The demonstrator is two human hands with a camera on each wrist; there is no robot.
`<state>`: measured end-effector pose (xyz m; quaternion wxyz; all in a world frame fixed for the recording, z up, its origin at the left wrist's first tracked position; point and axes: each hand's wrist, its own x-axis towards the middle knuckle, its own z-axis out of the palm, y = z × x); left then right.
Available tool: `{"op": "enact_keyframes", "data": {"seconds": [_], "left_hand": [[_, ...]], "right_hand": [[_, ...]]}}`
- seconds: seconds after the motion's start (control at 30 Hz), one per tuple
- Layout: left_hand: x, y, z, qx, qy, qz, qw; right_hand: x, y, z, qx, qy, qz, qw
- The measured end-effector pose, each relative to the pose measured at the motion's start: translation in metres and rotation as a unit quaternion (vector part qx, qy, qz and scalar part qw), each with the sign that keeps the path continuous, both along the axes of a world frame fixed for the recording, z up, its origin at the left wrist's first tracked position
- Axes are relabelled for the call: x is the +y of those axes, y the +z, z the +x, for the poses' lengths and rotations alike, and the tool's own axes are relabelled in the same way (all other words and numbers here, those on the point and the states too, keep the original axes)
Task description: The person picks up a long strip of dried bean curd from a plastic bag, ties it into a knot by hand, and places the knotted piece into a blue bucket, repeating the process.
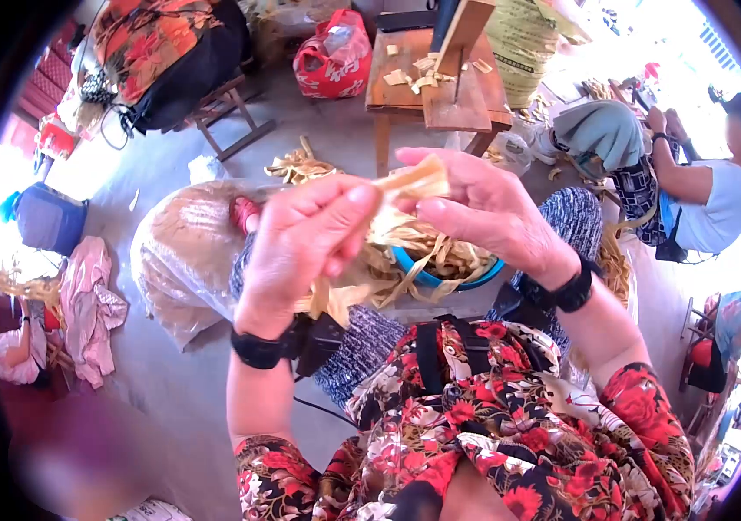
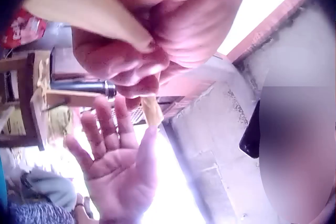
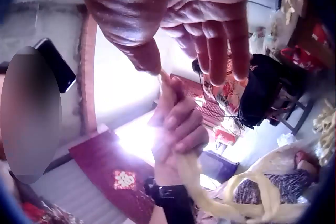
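Observation:
My left hand (image 1: 305,230) grips a long, flat, pale yellow plant-like strip (image 1: 423,178) between thumb and curled fingers. A short end of it sticks out toward my right hand (image 1: 496,213). In the right wrist view the strip's tail (image 3: 202,198) hangs below the left fist. The right hand's fingers stand fairly straight and apart, with the thumb tip right at the strip's end. Beneath both hands, a blue basin (image 1: 477,280) holds a heap of similar strips (image 1: 457,259) at my lap.
Ahead stands a wooden stool (image 1: 379,102) with an upright board (image 1: 464,35) and scraps on top. A plastic-wrapped bundle (image 1: 184,252) lies at left, near a blue bin (image 1: 51,217). Another person (image 1: 718,187) sits at right. A red bag (image 1: 336,61) rests on the floor.

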<state>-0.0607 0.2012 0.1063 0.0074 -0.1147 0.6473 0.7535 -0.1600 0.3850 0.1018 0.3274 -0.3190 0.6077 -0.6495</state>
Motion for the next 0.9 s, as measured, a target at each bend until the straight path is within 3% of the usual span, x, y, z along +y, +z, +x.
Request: {"op": "enact_keyframes", "data": {"seconds": [0.07,0.2,0.3,0.37,0.4,0.47,0.5,0.53,0.6,0.67,0.7,0.73,0.77,0.8,0.87,0.9], "left_hand": [[0.01,-0.008,-0.012,-0.009,-0.023,0.018,1.0],[0.023,-0.011,-0.022,0.0,-0.035,-0.061,0.998],[0.034,-0.014,-0.02,-0.011,-0.032,-0.032,0.999],[0.037,-0.018,-0.021,-0.016,-0.037,0.016,0.999],[0.037,-0.016,-0.019,0.0,-0.042,0.021,0.999],[0.033,-0.008,-0.016,0.041,-0.052,0.033,0.997],[0.022,-0.013,-0.013,0.035,-0.129,0.016,0.991],[0.013,-0.009,-0.015,-0.042,-0.2,0.005,0.979],[0.023,-0.011,-0.033,-0.089,-0.193,-0.02,0.977],[0.022,-0.039,-0.046,-0.107,-0.195,0.062,0.973],[0.028,-0.037,-0.05,-0.094,-0.209,0.008,0.973],[0.037,-0.034,-0.055,-0.077,-0.224,-0.044,0.971],[0.043,-0.048,-0.056,-0.002,-0.189,-0.111,0.976],[0.043,-0.047,-0.057,-0.022,-0.165,-0.1,0.981],[0.043,-0.039,-0.06,-0.063,-0.116,-0.083,0.988],[0.043,-0.035,-0.061,-0.081,-0.115,-0.001,0.99]], "right_hand": [[0.009,0.009,0.009,-0.074,-0.057,-0.038,0.995],[0.021,-0.002,0.006,0.034,-0.104,-0.012,0.994],[0.019,-0.014,0.004,0.011,-0.128,0.033,0.991],[0.021,-0.019,-0.005,-0.004,-0.151,-0.003,0.989],[0.025,-0.016,-0.011,-0.095,-0.191,-0.027,0.977],[0.042,-0.016,-0.032,-0.13,-0.227,-0.045,0.964],[0.05,-0.013,-0.037,-0.146,-0.229,-0.031,0.962],[0.052,-0.009,-0.037,-0.128,-0.229,-0.033,0.964],[0.053,-0.001,-0.028,-0.093,-0.226,-0.036,0.969],[0.051,0.0,-0.007,-0.004,-0.094,-0.055,0.994],[0.047,0.001,-0.006,0.07,0.03,-0.072,0.995],[0.053,-0.001,-0.001,0.117,0.078,0.007,0.99],[0.054,-0.004,-0.001,0.099,0.054,0.041,0.993],[0.054,-0.009,-0.001,0.082,0.031,0.075,0.993],[0.056,-0.025,-0.006,-0.069,-0.101,0.106,0.987],[0.057,-0.035,-0.011,-0.082,-0.128,0.097,0.984]]}}
